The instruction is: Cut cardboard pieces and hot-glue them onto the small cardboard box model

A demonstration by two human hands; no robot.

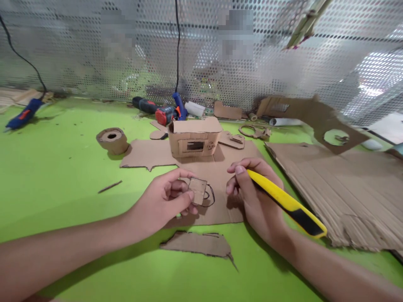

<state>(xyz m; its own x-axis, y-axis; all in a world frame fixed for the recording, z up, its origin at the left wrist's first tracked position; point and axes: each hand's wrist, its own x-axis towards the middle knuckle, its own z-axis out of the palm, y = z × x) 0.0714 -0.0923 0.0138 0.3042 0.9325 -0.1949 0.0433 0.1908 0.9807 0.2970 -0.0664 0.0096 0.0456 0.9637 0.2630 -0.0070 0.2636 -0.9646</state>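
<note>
Between the thumb and fingers of my left hand (pixel 171 197) is a small square cardboard piece (pixel 198 189), held above a larger cardboard sheet (pixel 220 209). Dark curved lines are drawn on that sheet just right of the piece. My right hand (pixel 256 193) grips a yellow and black utility knife (pixel 283 199), its handle end pointing down to the right; the blade end is hidden by the fingers. Beyond the hands, a cardboard camera model (pixel 195 138) with a cut window stands on the sheet. A torn cardboard strip (pixel 198 243) lies nearer to me.
A round cardboard lens-like tube (pixel 112 140) stands at left, near a thin scrap (pixel 109 186). Corrugated cardboard (pixel 340 188) covers the right side. A cordless drill (pixel 154 110) and blue glue guns (pixel 25 115) with hanging cords lie along the perforated metal wall (pixel 151 54).
</note>
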